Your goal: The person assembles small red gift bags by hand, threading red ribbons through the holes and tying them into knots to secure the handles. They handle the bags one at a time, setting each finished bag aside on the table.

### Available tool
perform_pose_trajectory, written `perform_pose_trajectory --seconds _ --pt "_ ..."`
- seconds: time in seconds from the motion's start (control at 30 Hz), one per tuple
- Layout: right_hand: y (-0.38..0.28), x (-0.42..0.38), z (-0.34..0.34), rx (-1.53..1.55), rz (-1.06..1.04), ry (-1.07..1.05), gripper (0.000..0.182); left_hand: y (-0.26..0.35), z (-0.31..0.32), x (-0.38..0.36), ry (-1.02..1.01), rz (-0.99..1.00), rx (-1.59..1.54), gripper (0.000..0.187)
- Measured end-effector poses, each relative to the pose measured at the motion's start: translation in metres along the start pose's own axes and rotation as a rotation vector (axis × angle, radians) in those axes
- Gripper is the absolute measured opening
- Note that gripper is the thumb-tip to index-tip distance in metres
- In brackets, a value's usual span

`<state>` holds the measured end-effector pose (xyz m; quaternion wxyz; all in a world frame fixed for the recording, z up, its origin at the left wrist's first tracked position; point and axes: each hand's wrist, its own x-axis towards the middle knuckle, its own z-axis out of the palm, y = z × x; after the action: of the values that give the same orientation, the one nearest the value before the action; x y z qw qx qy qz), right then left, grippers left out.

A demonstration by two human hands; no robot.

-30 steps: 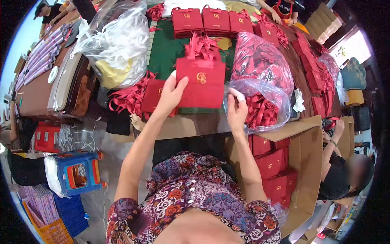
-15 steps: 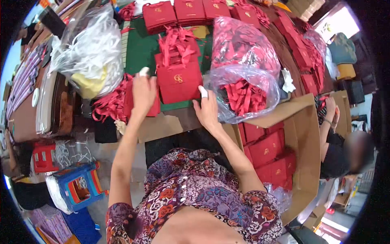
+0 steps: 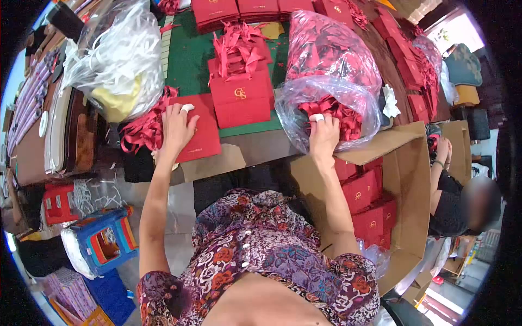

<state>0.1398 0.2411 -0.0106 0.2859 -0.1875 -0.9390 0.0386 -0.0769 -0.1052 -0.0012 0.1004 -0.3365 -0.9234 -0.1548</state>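
Red bag (image 3: 205, 129) beneath spread left fingers (image 3: 175, 114); right fingers (image 3: 327, 125) at red ribbons (image 3: 348, 120), close together, grip unclear.

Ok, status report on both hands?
Left hand on red bag. Right hand at ribbons in open sack. Nothing visibly blocking either.

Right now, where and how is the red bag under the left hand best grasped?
Probably pinch its near edge, coming from the wearer's side: the red bag lies flat and that edge is uncovered, while the left hand covers part of its left side.
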Motion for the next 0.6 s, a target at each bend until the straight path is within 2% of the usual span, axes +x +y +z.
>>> perform_pose_trajectory --seconds 0.13,0.17,0.2,0.3,0.47,0.6 --pt "-0.017 0.008 -0.020 0.040 -0.036 0.008 0.010 0.011 -0.007 -0.018 0.047 -0.069 -0.078 0.029" --pt "-0.026 0.007 -0.025 0.047 -0.042 0.003 0.010 0.011 -0.005 -0.022 0.142 -0.010 -0.092 0.030" --pt "-0.039 0.006 -0.029 0.119 -0.072 0.017 0.010 0.012 -0.005 -0.027 0.142 -0.016 -0.091 0.030" --pt "-0.074 -0.003 -0.037 0.361 -0.088 -0.054 0.012 0.029 -0.011 -0.041 -0.004 -0.143 -0.189 0.029" --pt "-0.122 -0.019 -0.019 0.765 -0.124 -0.140 0.019 0.053 -0.012 -0.051 -0.103 -0.198 -0.337 0.028" --pt "-0.128 -0.033 -0.012 0.609 -0.262 -0.323 0.020 0.079 -0.014 -0.063 -0.150 -0.155 -0.254 0.025"
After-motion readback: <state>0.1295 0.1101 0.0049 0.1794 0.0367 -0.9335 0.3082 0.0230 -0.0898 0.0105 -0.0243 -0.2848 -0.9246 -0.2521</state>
